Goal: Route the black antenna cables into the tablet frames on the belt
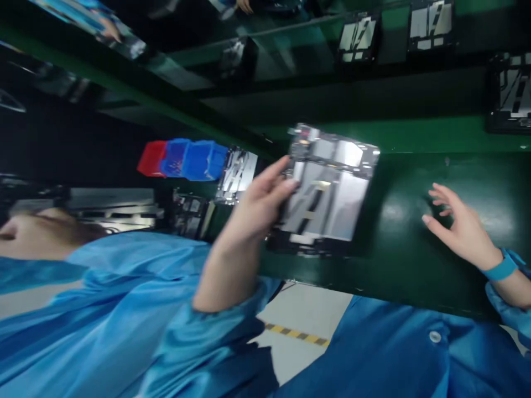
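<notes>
My left hand (267, 193) grips the left edge of an opened tablet-like device (326, 190), thumb on top and the other fingers partly hidden at the edge. The device is tilted and slightly blurred; it shows silver panels that look like battery cells, dark strips and a circuit board along its far end. Beneath it lies a dark green bench (423, 243). My right hand (462, 224), with a blue band at the wrist, is off to the right, apart from the device. Its fingers are loosely bent and spread from the thumb, holding nothing.
Left of my hand lie a similar device (238, 174), blue bins (203, 160) and a red bin (152, 158). More devices (357, 38) sit on the far level, and one (514, 91) at the right. A co-worker's hand (45, 235) is at far left.
</notes>
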A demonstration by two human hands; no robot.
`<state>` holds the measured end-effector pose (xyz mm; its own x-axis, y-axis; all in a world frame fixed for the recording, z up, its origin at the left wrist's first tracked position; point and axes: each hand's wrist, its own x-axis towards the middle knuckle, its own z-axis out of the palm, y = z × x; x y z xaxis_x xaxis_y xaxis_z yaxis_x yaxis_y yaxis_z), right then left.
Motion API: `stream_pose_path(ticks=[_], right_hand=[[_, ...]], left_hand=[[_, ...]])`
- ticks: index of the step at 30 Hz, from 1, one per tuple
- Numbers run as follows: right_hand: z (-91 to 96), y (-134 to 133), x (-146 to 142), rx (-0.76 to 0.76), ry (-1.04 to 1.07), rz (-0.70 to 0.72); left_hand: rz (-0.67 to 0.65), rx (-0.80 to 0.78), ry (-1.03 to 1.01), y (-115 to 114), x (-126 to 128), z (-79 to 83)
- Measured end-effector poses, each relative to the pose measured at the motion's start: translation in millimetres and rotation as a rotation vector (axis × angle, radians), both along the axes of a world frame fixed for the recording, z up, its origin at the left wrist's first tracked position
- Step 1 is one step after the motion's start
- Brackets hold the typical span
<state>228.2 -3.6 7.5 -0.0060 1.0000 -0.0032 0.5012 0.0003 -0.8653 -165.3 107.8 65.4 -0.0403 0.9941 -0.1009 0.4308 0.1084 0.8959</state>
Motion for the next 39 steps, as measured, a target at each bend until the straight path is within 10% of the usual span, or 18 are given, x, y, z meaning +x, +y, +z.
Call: stream_pose_path(ticks=[4,8,15,21,28,33,39], right_hand=[[-34.6,41,40,-0.069,0.161,-0.250],[-64.9,83,73,-0.064,0.333,-0.610],[-62.3,147,97,0.006,0.778,-1.056],[-35.4,184,120,-0.057,1.022,-1.239],[-11.9,208,132,-0.232,1.025,-1.187],[7.0,172,86,-0.235,1.222,-1.040],[-4.1,-3,2,-0.599,1.243,-0.894]], left_hand=[[0.149,-0.223,0.111,35,-81,23.6],[0.088,-0.261,0.382,50,-99,15.7],[0.117,0.074,0.764,23,-20,1.9],[-0.356,-0.173,0.292,-57,50,-14.1],[-0.525,-0.263,0.110,-86,86,-58.1],[-0.627,-0.260,0.049,-79,118,-67.1],[-0.363,-0.169,0.149,-69,162,-73.0]])
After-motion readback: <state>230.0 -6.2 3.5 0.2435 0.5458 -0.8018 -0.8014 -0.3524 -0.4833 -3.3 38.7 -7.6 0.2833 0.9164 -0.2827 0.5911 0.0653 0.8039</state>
